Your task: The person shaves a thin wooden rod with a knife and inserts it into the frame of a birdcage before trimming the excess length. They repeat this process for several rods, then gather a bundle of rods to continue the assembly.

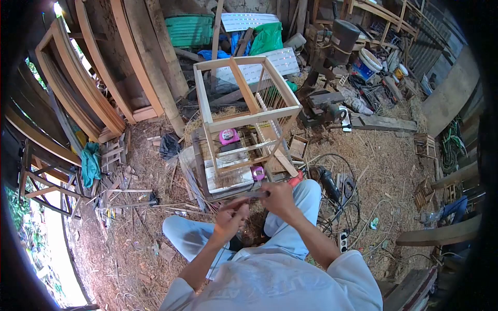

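Observation:
Above my lap, my left hand (232, 220) and my right hand (278, 199) are both closed on a thin, dark, flat piece (251, 196) that spans between them. Its exact kind is too small to tell. Just ahead stands a wooden frame (251, 117) with thin upright slats on its right side, resting on a low board (228, 176). Inside the frame's base lies a pink tape measure (228, 136), and a second pink tape measure (258, 173) sits at the board's near edge, close beyond my hands.
To the right lie a dark power tool (329, 182) with a looped cable and a white power strip (343, 241). Wooden window-like frames (78, 83) lean at the left. Scrap sticks and shavings cover the floor. A metal vise-like stand (319, 106) is at the back right.

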Motion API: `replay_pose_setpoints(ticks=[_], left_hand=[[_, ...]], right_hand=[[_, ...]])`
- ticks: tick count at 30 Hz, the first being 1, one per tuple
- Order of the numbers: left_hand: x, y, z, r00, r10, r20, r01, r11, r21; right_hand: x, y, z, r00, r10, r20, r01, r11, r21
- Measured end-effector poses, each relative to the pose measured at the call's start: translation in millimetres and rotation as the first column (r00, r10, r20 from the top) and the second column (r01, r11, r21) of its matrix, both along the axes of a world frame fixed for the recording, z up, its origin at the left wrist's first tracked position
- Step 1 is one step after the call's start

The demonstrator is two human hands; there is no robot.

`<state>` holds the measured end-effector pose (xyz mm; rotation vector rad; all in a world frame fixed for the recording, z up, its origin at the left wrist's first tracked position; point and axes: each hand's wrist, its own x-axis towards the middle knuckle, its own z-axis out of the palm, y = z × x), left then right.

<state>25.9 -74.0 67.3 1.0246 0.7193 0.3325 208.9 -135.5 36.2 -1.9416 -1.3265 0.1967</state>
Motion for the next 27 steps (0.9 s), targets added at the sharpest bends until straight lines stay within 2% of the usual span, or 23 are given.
replay_pose_setpoints(ticks=[2, 3, 7, 9, 10, 12, 14, 16, 17, 19, 20, 21, 22, 23, 25, 26, 27], left_hand=[[4, -13, -5, 0.998, -0.042, -0.04, 0.046, 0.994, 0.103], [6, -17, -4, 1.0, -0.022, 0.006, 0.019, 0.962, 0.272], [3, -14, -7, 0.999, -0.047, 0.017, 0.041, 0.962, 0.269], [4, -12, -6, 0.997, -0.069, 0.034, 0.056, 0.952, 0.302], [4, -11, -3, 0.997, -0.064, 0.038, 0.05, 0.953, 0.3], [4, -10, 6, 0.995, -0.098, 0.005, 0.09, 0.934, 0.346], [-12, -23, 1, 0.989, -0.148, -0.018, 0.144, 0.914, 0.381], [-21, -24, -3, 0.979, -0.198, -0.049, 0.2, 0.888, 0.415], [-23, -21, -5, 0.989, -0.138, -0.052, 0.148, 0.93, 0.337], [-23, -12, -6, 0.995, -0.027, -0.091, 0.043, 0.984, 0.173], [-20, -9, -6, 0.996, -0.029, -0.088, 0.044, 0.985, 0.168], [-14, -6, -5, 0.999, 0.011, -0.039, -0.007, 0.996, 0.09], [-8, -4, -4, 0.998, 0.056, 0.007, -0.056, 0.998, 0.009], [-3, -2, -2, 0.999, 0.038, 0.03, -0.039, 0.999, 0.012], [3, -4, -5, 0.999, 0.0, 0.037, -0.001, 1.0, 0.003], [4, -6, -9, 0.999, -0.04, 0.033, 0.04, 0.999, -0.008], [6, -13, -15, 0.998, -0.01, -0.055, 0.024, 0.965, 0.259]], right_hand=[[-11, 3, 5, 0.987, 0.055, 0.149, -0.041, 0.994, -0.1], [-8, 2, 11, 0.988, 0.082, 0.131, -0.065, 0.99, -0.125], [-3, 2, 13, 0.986, 0.078, 0.149, -0.06, 0.991, -0.121], [-2, 5, 10, 0.982, -0.032, 0.184, 0.046, 0.996, -0.071], [0, 6, 6, 0.982, -0.027, 0.187, 0.041, 0.996, -0.073], [15, 11, -7, 0.951, -0.229, 0.208, 0.26, 0.957, -0.132], [70, 14, -10, 0.814, -0.546, 0.197, 0.58, 0.763, -0.284], [111, -2, -6, 0.803, -0.546, 0.238, 0.589, 0.787, -0.183], [110, -1, -8, 0.804, -0.546, 0.236, 0.588, 0.788, -0.181], [95, -11, -3, 0.911, -0.383, 0.155, 0.403, 0.906, -0.132], [73, -13, -1, 0.943, -0.329, 0.053, 0.333, 0.934, -0.13], [57, -14, -14, 0.98, -0.19, 0.056, 0.192, 0.981, -0.019], [38, -16, -16, 0.993, -0.061, 0.097, 0.063, 0.998, -0.018], [13, -15, -4, 0.998, -0.001, 0.068, 0.002, 1.0, -0.021], [-10, -10, -2, 0.975, 0.112, 0.191, -0.106, 0.994, -0.039], [-11, -9, -4, 0.977, 0.11, 0.183, -0.105, 0.994, -0.039], [-11, -6, -8, 0.984, 0.095, 0.153, -0.09, 0.995, -0.036]])
